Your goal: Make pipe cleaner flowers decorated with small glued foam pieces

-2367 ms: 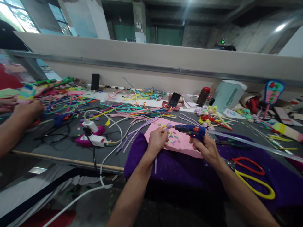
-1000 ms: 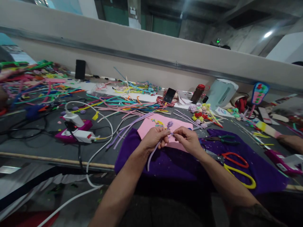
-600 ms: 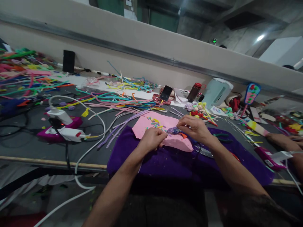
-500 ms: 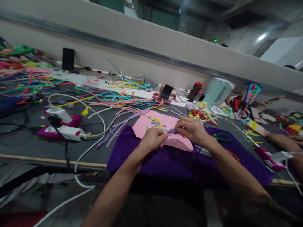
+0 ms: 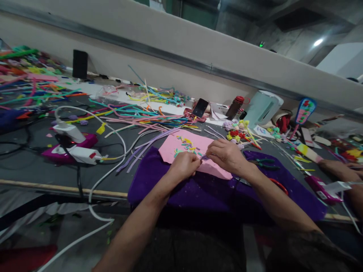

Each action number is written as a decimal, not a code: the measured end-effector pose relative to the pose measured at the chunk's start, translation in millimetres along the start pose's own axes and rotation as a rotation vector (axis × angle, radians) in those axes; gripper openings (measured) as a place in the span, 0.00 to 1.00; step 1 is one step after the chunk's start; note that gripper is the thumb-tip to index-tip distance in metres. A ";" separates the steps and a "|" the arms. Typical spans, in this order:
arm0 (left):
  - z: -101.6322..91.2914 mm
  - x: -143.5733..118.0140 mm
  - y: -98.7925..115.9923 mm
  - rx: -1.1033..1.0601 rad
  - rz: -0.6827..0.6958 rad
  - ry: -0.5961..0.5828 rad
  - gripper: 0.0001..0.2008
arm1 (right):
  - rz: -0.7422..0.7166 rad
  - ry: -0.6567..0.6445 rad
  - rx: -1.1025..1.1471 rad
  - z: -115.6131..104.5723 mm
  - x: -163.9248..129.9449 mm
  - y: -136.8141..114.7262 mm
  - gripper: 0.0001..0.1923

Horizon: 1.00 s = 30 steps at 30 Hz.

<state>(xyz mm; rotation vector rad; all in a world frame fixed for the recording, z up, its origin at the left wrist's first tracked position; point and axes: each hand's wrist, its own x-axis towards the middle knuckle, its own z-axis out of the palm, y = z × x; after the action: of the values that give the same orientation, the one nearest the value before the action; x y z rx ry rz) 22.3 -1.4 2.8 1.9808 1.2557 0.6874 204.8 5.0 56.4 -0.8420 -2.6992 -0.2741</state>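
Both hands are closed over a pink sheet (image 5: 169, 144), their fingertips close together. Between them shows a short bit of purple pipe cleaner (image 5: 204, 157). My left hand (image 5: 183, 165) pinches its near end, the fingers partly hidden. From the other side my right hand (image 5: 225, 154) holds the same purple piece with thumb and forefinger. Small cut pipe cleaner pieces (image 5: 186, 142) in yellow, teal and purple lie scattered on the sheet. Under the sheet spreads a dark purple cloth (image 5: 159, 185).
Long pipe cleaners (image 5: 147, 122) lie behind the sheet. Green-handled pliers (image 5: 266, 163) and a red-handled tool (image 5: 279, 186) rest at right. A power strip with a white cable (image 5: 85, 154) is at left. Another person's hand (image 5: 334, 170) appears far right.
My right hand has moved slightly left, closer to my left hand, and less of the purple pipe cleaner shows between them. My left hand stays nearly in place.
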 end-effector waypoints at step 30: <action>0.8 -0.2 -1.7 0.015 0.019 0.012 0.15 | -0.017 -0.092 -0.255 6.2 1.4 -1.9 0.08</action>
<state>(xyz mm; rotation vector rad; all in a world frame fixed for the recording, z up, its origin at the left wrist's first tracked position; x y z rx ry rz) 21.9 -1.2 1.0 2.0053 1.2543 0.7024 201.2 5.8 50.9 -0.9217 -2.7966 -0.6080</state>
